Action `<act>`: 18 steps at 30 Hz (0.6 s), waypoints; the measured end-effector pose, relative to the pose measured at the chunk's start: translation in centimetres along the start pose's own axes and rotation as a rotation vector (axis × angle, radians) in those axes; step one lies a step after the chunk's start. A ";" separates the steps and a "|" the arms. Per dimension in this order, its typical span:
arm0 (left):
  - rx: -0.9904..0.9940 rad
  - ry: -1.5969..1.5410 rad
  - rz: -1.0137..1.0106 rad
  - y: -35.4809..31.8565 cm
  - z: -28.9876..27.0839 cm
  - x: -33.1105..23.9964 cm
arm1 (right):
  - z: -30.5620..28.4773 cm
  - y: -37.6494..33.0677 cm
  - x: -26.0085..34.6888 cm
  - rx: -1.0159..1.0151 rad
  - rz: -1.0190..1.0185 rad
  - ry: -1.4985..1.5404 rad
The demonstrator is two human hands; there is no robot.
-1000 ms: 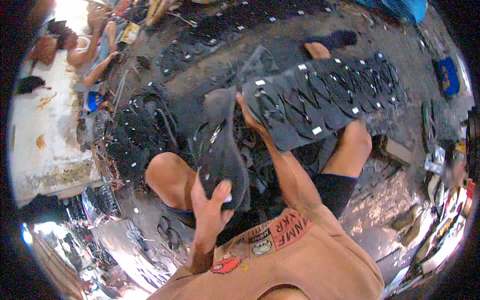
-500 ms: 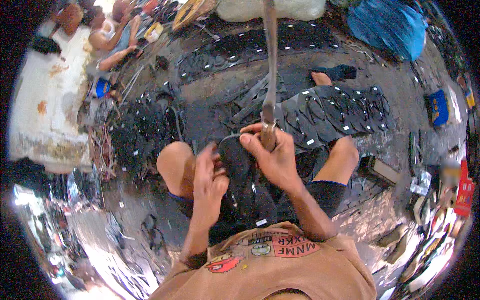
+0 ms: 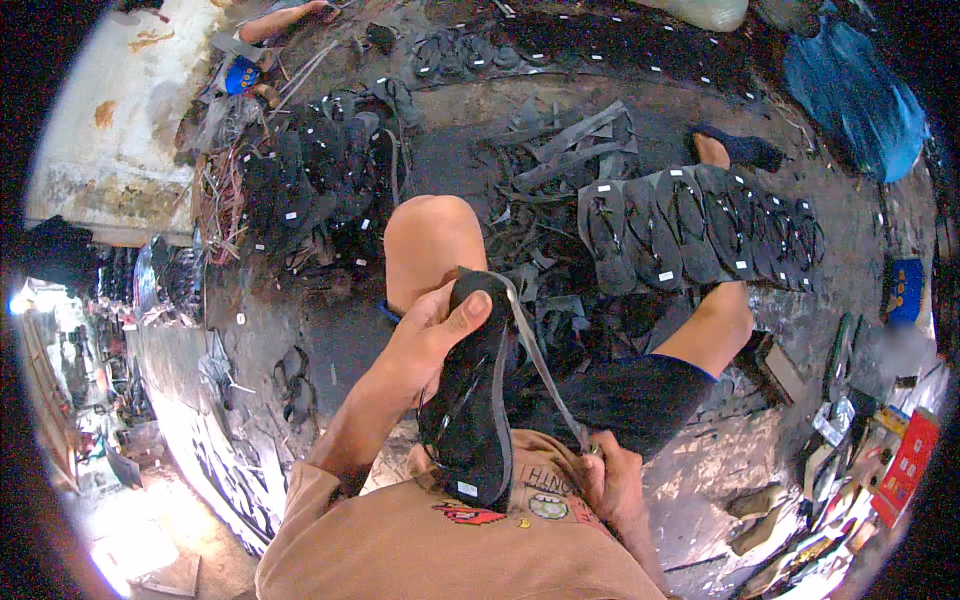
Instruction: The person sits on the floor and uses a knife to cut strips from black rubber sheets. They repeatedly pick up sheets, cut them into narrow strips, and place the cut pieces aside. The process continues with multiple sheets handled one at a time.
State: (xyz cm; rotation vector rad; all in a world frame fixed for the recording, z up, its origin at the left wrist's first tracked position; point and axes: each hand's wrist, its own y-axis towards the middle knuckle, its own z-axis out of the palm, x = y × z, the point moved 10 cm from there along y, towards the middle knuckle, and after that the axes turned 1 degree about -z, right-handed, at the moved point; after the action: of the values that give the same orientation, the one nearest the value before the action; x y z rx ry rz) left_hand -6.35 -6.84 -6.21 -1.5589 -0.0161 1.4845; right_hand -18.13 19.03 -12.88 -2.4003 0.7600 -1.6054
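Observation:
My left hand (image 3: 435, 335) grips a black flip-flop (image 3: 465, 400) by its toe end, thumb pressed on top. The flip-flop hangs in front of my shirt with its heel toward me, and a grey edge runs down its right side. My right hand (image 3: 612, 475) is closed, lower and to the right, around the end of a long, narrow grey blade that looks like a knife (image 3: 548, 370). Its far end meets the toe edge of the flip-flop; exactly how they touch is unclear. The handle is hidden in my fist.
A row of black flip-flops (image 3: 690, 230) lies by my right leg, and more are piled at the left (image 3: 330, 180). Black rubber offcuts (image 3: 570, 140) cover the floor ahead. A blue sheet (image 3: 855, 95) sits at the far right. Another person's arm (image 3: 285, 22) shows at the top left.
My right hand has brought the long tool down toward me and to the right. My left hand, blurred before, now holds the flip-flop's toe. The view has shifted.

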 end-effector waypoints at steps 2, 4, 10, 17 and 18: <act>-0.006 0.023 0.014 0.4 0.4 0.5 | -2.1 2.6 1.4 0.006 0.018 -0.036; 0.008 0.062 0.031 0.7 0.4 0.4 | -3.6 6.8 2.6 0.038 -0.047 -0.126; 0.069 0.239 -0.012 0.7 1.1 -0.5 | -6.2 14.8 11.5 0.342 -0.302 -0.093; 0.023 -0.126 0.363 0.6 -1.1 -6.7 | -10.2 20.9 9.6 -0.138 -0.276 0.203; -0.014 -0.205 0.417 0.3 -1.5 -7.7 | -11.8 20.1 6.2 -0.246 -0.172 0.400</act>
State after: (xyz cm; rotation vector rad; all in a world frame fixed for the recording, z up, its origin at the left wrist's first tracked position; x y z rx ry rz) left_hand -7.36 -12.45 -0.74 -1.4725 0.1901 1.9695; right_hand -33.40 0.45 -10.87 -2.3870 0.8790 -2.2239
